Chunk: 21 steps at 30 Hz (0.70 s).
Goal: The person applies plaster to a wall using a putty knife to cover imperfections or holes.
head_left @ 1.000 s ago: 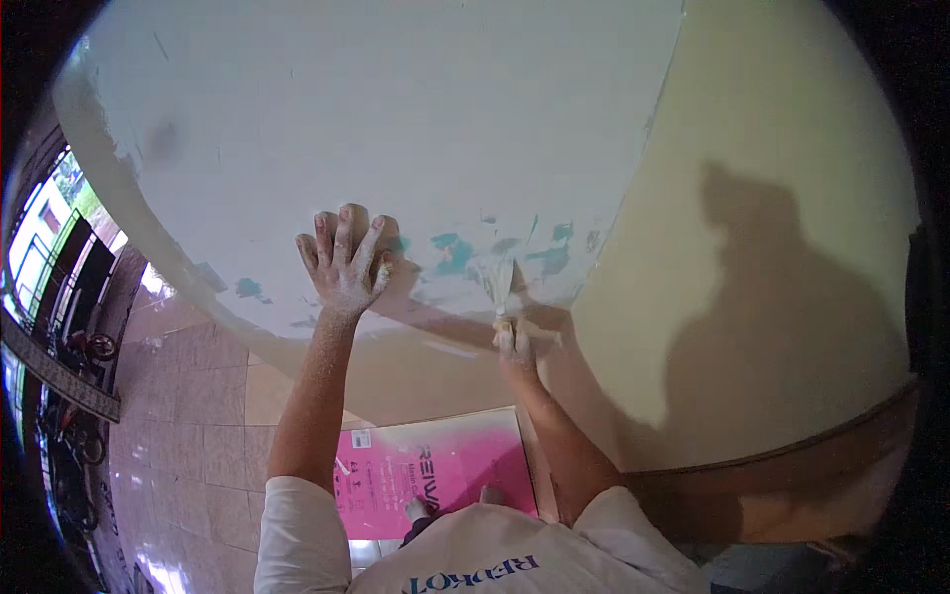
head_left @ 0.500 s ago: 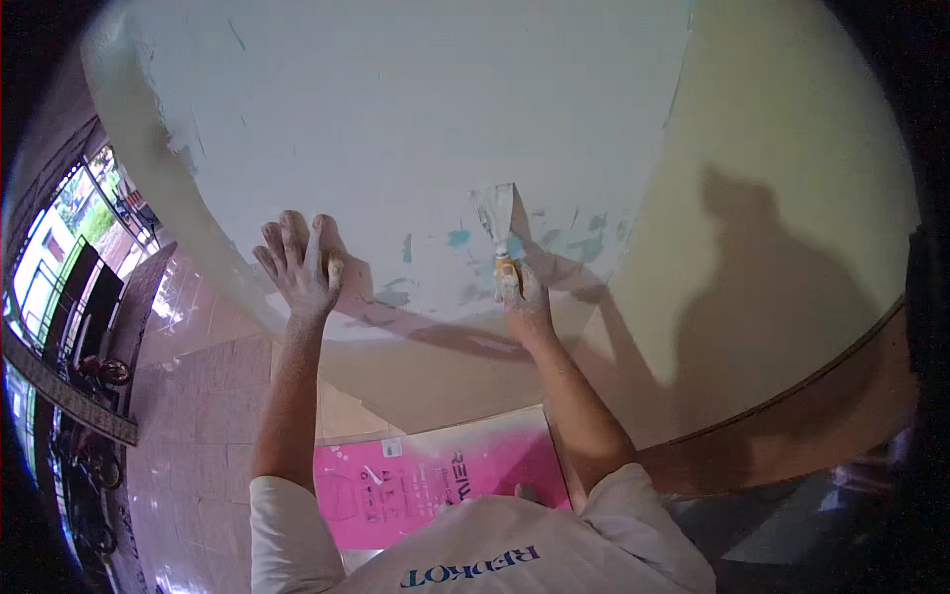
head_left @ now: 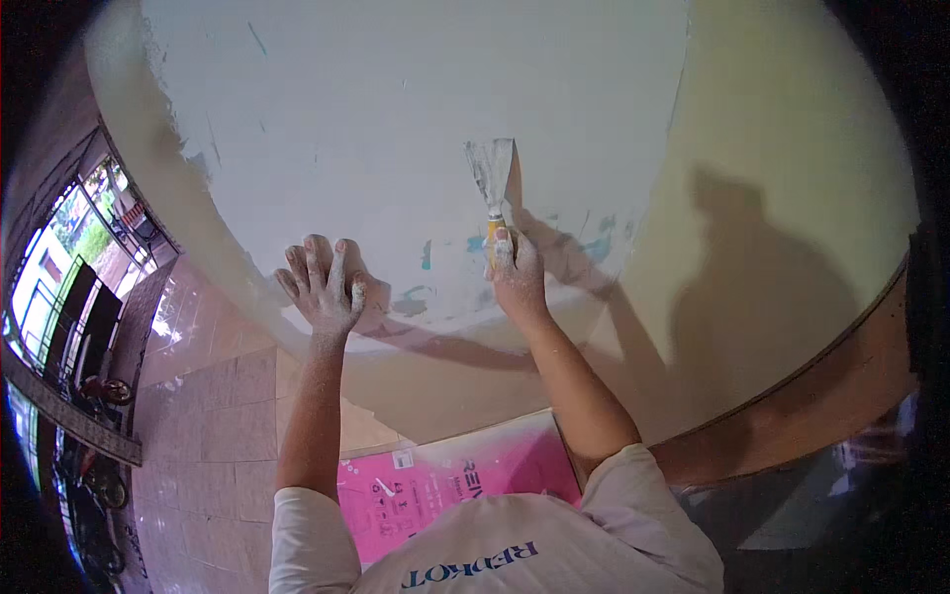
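Note:
My right hand (head_left: 517, 269) is closed round the yellow handle of a putty knife (head_left: 492, 183). Its wide, putty-smeared blade points up and lies against or close to a wall (head_left: 416, 109); contact cannot be made out. White filler covers the wall's middle, with scattered blue-green and grey patches (head_left: 465, 262) around and below the knife. To the left, my left hand (head_left: 327, 292) rests on the lower part of the white area, fingers spread and holding nothing. Pale dust coats both hands.
A pink printed sheet or box (head_left: 416, 495) lies on the floor below me. Pinkish tiles (head_left: 218, 416) stretch left towards a railing and parked motorcycles (head_left: 99, 475). A brown skirting band (head_left: 792, 411) borders the wall at right, beneath my shadow (head_left: 762, 267).
The putty knife has moved up the wall with my right hand. My left hand appears slightly lower and further right, as the whole view has shifted a little.

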### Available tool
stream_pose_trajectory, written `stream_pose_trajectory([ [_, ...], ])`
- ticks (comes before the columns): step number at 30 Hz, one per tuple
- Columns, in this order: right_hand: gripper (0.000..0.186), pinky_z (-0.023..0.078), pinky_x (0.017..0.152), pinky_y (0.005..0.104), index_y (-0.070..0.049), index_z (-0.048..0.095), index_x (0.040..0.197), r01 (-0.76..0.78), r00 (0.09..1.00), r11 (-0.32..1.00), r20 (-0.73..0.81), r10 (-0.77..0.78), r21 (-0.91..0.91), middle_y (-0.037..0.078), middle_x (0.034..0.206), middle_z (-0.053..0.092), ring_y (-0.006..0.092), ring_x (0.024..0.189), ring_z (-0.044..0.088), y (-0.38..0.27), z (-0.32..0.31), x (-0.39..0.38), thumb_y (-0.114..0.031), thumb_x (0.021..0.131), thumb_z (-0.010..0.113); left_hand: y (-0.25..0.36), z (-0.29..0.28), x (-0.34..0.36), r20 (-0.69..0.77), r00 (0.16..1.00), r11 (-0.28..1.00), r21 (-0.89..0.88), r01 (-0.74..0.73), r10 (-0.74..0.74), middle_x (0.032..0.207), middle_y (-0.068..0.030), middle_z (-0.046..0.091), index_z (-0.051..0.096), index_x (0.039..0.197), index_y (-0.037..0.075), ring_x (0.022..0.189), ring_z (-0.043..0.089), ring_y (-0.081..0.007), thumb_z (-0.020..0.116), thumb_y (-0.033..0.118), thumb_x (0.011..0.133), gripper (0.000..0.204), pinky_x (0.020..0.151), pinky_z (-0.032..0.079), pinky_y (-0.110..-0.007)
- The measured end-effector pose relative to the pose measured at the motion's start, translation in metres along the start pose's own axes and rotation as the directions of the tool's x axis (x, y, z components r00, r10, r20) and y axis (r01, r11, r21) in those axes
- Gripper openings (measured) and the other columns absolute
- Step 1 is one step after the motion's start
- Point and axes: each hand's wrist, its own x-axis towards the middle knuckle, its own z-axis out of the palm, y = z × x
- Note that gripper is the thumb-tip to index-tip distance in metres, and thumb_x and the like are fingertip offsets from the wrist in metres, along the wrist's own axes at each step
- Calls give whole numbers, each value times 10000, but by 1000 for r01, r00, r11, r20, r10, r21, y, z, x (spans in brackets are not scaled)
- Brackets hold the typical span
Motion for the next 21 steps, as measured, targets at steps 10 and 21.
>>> stream_pose_trajectory([
  [10,355,432,601,402,37,520,877,12,994,996,-104,-22,-90,172,661,516,304,625,542,-4,-23,19,-287,956,397,1,-2,3,10,1000,1000,17,-3,3,1454,-135,306,513,1300,237,1384,136,-374,363,492,882,512,1082,-15,-586],
  [21,310,435,616,321,2,397,1188,37,993,993,110,-50,114,77,757,519,131,672,494,30,-59,-8,-199,953,388,23,-39,84,130,991,1000,-12,27,-25,1484,-135,235,450,1345,236,1385,92,-400,534,394,795,579,1032,9,-665],
])
